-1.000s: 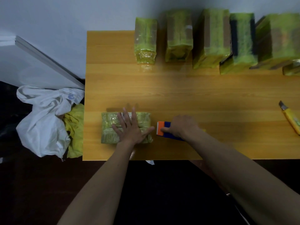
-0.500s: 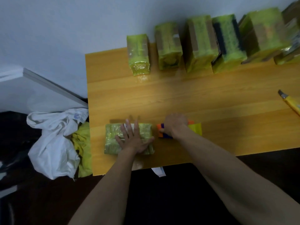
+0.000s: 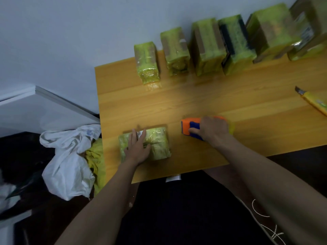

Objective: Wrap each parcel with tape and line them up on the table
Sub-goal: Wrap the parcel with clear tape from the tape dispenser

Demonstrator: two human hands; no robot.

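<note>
A flat parcel (image 3: 159,144) wrapped in yellow-green tape lies near the front left of the wooden table (image 3: 221,103). My left hand (image 3: 137,147) rests flat on its left half, fingers straight. To the right, apart from the parcel, my right hand (image 3: 211,130) grips an orange and blue tape dispenser (image 3: 190,128) with a yellow roll behind it. Several taped parcels (image 3: 208,48) stand in a row along the back edge against the wall.
A yellow utility knife (image 3: 313,101) lies at the right edge of the table. White and yellow bags (image 3: 69,163) are heaped on the floor left of the table. A grey board (image 3: 58,101) leans by the wall.
My right hand has pulled the tape dispenser to the right, away from the parcel. My left hand has slid toward the parcel's left half. The camera has tilted.
</note>
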